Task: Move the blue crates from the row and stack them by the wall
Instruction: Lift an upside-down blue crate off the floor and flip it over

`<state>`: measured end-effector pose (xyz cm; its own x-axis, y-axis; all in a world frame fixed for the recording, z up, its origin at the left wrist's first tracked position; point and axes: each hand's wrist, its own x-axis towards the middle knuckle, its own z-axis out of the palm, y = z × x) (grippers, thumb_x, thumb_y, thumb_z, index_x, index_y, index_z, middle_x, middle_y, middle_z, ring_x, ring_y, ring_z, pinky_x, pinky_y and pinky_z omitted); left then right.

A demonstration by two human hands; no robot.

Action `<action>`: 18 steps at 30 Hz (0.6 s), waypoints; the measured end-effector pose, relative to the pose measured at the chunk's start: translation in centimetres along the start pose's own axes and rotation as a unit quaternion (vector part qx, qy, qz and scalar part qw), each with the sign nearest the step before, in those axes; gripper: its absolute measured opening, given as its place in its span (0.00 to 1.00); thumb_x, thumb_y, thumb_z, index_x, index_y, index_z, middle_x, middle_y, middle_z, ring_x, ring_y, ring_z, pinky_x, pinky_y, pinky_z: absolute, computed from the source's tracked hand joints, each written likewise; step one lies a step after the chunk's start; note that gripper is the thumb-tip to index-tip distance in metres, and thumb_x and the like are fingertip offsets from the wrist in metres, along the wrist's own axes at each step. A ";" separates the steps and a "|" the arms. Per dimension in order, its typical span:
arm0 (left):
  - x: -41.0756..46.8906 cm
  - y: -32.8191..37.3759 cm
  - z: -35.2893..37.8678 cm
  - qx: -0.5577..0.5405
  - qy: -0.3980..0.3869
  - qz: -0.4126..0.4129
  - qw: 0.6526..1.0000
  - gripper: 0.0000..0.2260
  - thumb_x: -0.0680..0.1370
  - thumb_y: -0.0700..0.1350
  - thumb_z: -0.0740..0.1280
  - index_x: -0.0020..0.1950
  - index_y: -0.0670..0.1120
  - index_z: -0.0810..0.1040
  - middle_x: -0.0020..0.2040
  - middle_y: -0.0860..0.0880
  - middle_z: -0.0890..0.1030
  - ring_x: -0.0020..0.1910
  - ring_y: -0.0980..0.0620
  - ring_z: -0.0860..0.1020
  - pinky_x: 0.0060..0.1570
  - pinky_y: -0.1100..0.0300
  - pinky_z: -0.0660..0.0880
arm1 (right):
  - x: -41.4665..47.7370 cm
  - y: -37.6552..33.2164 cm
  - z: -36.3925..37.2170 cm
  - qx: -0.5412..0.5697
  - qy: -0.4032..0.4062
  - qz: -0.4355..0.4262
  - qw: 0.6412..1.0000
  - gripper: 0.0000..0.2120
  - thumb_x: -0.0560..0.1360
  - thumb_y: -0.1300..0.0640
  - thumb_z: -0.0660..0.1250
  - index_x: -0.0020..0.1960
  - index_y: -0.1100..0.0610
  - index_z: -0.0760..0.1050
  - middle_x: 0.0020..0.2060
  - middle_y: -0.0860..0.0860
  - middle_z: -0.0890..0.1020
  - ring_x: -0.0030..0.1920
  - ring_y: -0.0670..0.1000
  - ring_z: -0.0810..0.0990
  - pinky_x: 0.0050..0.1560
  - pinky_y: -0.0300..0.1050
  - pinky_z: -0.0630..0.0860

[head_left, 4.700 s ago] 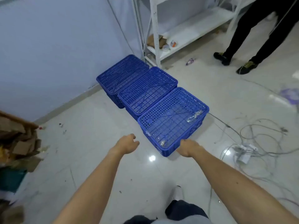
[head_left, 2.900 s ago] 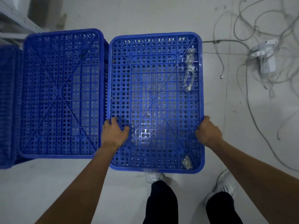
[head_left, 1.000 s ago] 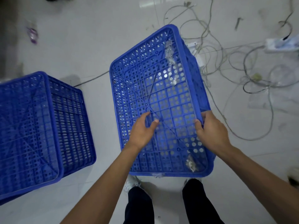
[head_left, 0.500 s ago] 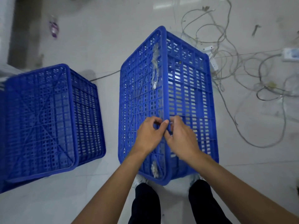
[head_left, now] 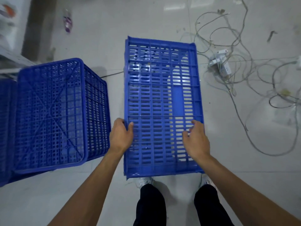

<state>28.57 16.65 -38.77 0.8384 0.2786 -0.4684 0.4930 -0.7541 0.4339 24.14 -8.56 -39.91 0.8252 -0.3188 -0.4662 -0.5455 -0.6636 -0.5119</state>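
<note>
A blue crate (head_left: 156, 98) is turned on its side in front of me, its slotted long wall facing up. My left hand (head_left: 121, 136) grips its left edge near the front. My right hand (head_left: 196, 139) rests on the slotted wall near the right edge, fingers spread apart. A second blue crate (head_left: 53, 111) stands upside down on the floor to the left, and a sliver of a third blue crate (head_left: 6, 128) shows at the left frame edge.
A tangle of white cables with a power adapter (head_left: 221, 62) lies on the floor to the right. A small wrapper (head_left: 67, 22) lies at the top left beside a white shelf (head_left: 8, 51). My feet stand just under the crate's near end.
The crate has rolled further over, from tilted on edge to its long wall facing up. My hands moved apart from the middle ridge to the left and right edges.
</note>
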 end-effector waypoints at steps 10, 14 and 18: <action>2.1 -7.2 1.4 -0.020 -0.041 -0.109 0.993 0.17 0.84 0.51 0.59 0.62 0.38 0.70 0.45 0.46 0.74 0.46 0.43 0.76 0.43 0.53 0.70 | 2.0 1.8 2.7 -0.029 -0.023 0.059 0.998 0.24 0.79 0.42 0.63 0.63 0.61 0.70 0.54 0.57 0.77 0.50 0.56 0.78 0.44 0.49 0.76; 2.1 -7.1 2.1 -0.045 -0.041 -0.119 0.991 0.17 0.84 0.52 0.59 0.62 0.39 0.70 0.51 0.40 0.78 0.46 0.43 0.76 0.42 0.54 0.70 | 3.8 1.6 2.0 0.089 -0.083 0.130 0.984 0.20 0.78 0.41 0.64 0.56 0.58 0.75 0.43 0.55 0.82 0.40 0.56 0.82 0.40 0.51 0.79; 1.3 -7.8 1.8 -0.095 -0.090 -0.127 0.983 0.21 0.83 0.53 0.60 0.73 0.46 0.66 0.59 0.44 0.78 0.50 0.45 0.78 0.51 0.52 0.75 | 4.2 0.6 0.0 0.272 -0.144 0.193 0.932 0.18 0.76 0.40 0.67 0.53 0.55 0.78 0.41 0.55 0.84 0.39 0.54 0.83 0.38 0.43 0.81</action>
<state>25.45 21.83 -44.14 0.6357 0.3210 -0.7020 0.7303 -0.5448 0.4122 27.28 -10.29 -42.16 0.5212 -0.2164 -0.8255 -0.8517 -0.0702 -0.5193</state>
